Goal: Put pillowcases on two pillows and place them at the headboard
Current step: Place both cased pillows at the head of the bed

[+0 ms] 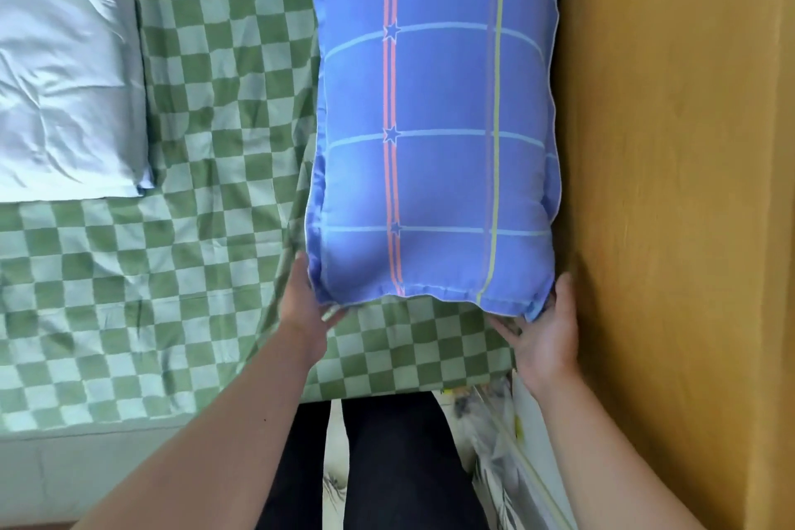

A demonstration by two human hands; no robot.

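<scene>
We are cupping our left hand [307,306] and right hand [544,329] around the near corners of the cased blue plaid pillow [434,120], lying centre-right against the tall ochre wooden headboard [671,142]; we are judging one pillow nearly placed, with no second pillow showing.

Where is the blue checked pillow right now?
The blue pillow lies on the green checked sheet, right of centre against the wooden headboard.

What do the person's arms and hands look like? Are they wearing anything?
Both forearms are bare, with no sleeves in view. The left hand and right hand wear no gloves, and no rings, watch or bracelets show. Below them, the legs are in dark black trousers.
</scene>
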